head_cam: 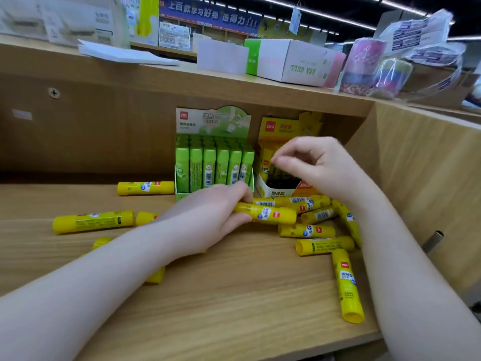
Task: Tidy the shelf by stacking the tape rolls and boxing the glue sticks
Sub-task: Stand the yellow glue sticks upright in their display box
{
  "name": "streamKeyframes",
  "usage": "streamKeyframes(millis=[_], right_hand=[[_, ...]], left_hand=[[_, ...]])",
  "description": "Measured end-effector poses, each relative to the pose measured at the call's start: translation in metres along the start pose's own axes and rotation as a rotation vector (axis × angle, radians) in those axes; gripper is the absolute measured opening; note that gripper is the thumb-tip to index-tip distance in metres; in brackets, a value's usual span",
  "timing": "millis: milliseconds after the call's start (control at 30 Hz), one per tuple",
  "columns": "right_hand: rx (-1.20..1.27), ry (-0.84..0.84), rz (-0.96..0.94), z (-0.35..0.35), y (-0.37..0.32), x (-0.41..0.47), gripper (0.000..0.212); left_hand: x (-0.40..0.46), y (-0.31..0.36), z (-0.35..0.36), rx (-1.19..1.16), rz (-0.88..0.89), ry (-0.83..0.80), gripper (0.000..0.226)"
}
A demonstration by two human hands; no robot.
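Several yellow glue sticks (307,231) lie scattered on the wooden shelf (234,295). My left hand (208,217) grips one yellow glue stick (270,213) by its left end, just in front of the boxes. The yellow glue stick box (276,190) stands at the back right with one stick (265,165) upright inside. My right hand (312,168) hovers over that box, fingers loosely curled, fingertips beside the upright stick, with nothing visibly held. Wrapped tape rolls (364,66) sit on the top ledge at the right.
A green display box (214,165) full of green glue sticks stands left of the yellow box. The shelf's side wall (421,178) rises at the right. White and green cartons (286,61), papers and plastic bags sit on the upper ledge.
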State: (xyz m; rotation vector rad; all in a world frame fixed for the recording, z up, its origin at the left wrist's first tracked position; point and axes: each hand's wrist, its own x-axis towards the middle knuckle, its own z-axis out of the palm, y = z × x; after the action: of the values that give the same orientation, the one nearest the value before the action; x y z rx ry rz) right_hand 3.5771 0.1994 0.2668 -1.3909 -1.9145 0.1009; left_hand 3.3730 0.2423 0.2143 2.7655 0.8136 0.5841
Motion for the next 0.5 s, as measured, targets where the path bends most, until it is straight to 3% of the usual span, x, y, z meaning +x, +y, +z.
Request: streamKeyframes(millis=[100,233,367,500], right_hand=[[-0.045,-0.231,-0.027,0.010,-0.006,0.001,0.017],[-0.109,-0.303,-0.029,0.024,-0.008,0.005,0.044],[-0.157,-0.292,-0.084,0.038,-0.009,0.005,0.049],[-0.158,-0.084,-0.036,0.031,0.001,0.007,0.036]], left_hand=[[0.001,0.000,-0.001,-0.101,-0.051,0.117,0.026],[0.002,0.000,-0.004,-0.213,-0.124,0.282,0.021],[0.002,-0.003,-0.004,-0.321,-0.174,0.370,0.036],[0.000,-0.003,-0.003,-0.335,-0.166,0.294,0.043]])
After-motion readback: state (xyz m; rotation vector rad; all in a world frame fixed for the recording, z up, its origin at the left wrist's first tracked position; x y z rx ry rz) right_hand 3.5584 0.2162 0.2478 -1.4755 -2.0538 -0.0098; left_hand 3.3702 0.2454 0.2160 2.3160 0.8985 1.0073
